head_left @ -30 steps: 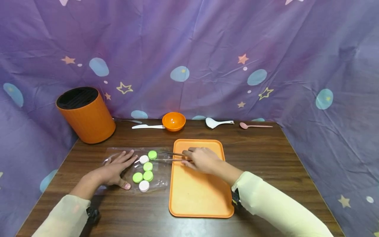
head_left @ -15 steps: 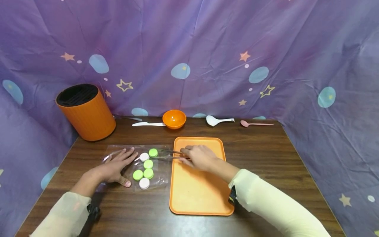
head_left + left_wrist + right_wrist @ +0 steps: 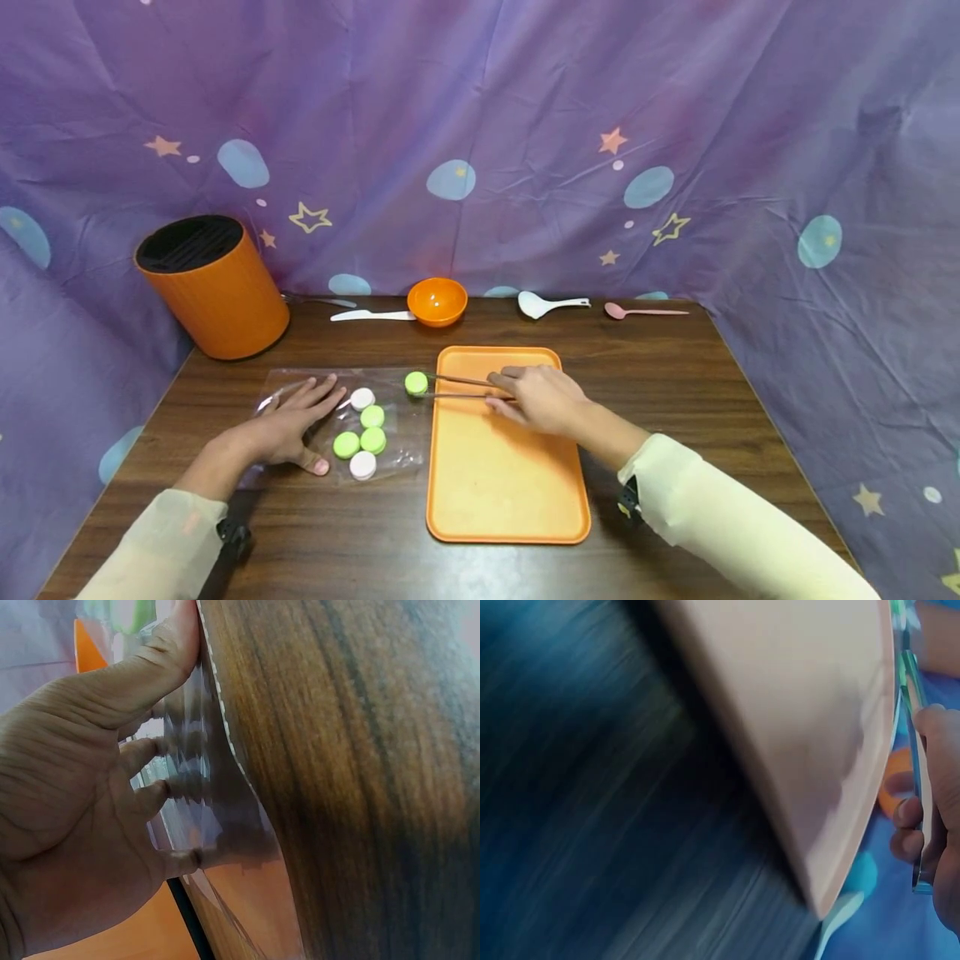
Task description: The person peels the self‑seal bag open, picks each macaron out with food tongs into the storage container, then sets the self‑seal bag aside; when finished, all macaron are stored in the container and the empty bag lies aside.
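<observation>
My right hand point(image 3: 542, 398) grips a pair of metal tongs point(image 3: 461, 395) over the orange tray point(image 3: 508, 500). Between the tips of the tongs is a bright green round disc point(image 3: 416, 383), by the tray's left edge. In the right wrist view the same hand pinches the tongs point(image 3: 922, 765) with thumb and fingers. My left hand point(image 3: 288, 429) lies with fingers spread on a clear plastic sheet point(image 3: 401, 454). Beside it on the plastic sit several more discs, the green ones point(image 3: 372, 440) and the white ones point(image 3: 363, 465). The left wrist view shows the plastic point(image 3: 247, 900) under the fingertips.
An orange knife block point(image 3: 217, 292) stands at the back left. Along the back edge lie a white knife point(image 3: 372, 316), an orange bowl point(image 3: 437, 302), a white ladle point(image 3: 543, 306) and a pink spoon point(image 3: 645, 312). A purple curtain point(image 3: 360, 100) hangs behind the table.
My right hand and the tongs have moved right, carrying the green disc away from the other discs toward the tray. The left hand stays in place on the plastic.
</observation>
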{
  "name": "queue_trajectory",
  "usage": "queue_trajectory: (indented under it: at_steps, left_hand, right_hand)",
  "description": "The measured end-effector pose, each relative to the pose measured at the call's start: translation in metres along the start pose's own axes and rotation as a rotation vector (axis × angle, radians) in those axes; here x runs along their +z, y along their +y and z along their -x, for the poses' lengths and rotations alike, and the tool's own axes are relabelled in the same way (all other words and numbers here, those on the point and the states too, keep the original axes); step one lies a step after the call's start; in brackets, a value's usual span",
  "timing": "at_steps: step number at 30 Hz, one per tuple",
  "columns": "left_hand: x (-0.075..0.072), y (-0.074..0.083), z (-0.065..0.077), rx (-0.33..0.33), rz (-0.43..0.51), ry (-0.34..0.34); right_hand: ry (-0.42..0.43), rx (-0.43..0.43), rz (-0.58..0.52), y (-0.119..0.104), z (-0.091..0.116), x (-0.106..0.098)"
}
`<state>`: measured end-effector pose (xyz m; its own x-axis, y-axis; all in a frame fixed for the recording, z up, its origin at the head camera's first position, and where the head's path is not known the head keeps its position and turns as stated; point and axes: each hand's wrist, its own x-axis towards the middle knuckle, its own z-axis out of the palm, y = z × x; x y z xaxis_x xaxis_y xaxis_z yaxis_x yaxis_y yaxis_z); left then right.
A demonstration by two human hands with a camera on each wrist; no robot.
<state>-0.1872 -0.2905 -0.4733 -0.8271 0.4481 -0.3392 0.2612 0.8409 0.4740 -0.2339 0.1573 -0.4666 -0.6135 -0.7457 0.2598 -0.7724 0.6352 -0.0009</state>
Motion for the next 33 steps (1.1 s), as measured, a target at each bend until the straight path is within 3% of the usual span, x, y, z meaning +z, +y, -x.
queue_trajectory:
  at_steps: [5, 13, 20, 27, 33]
  left_hand:
    - [-0.005, 0.012, 0.007, 0.008, -0.035, 0.007]
    - [0.002, -0.005, 0.001, 0.038, -0.01, 0.032]
    - [-0.001, 0.004, 0.001, 0.038, -0.023, 0.006]
    - [0.004, -0.015, -0.006, 0.067, 0.017, 0.031]
    - [0.012, -0.026, -0.009, 0.07, -0.011, 0.047]
  right_hand:
    - [0.015, 0.059, 0.024, 0.018, 0.015, -0.002]
    - [0.005, 0.127, 0.01, 0.037, 0.028, 0.005]
    - [0.005, 0.131, -0.032, 0.041, 0.031, 0.008]
    - [0.001, 0.124, -0.054, 0.044, 0.029, 0.007]
    - [-0.009, 0.121, -0.05, 0.043, 0.029, 0.007]
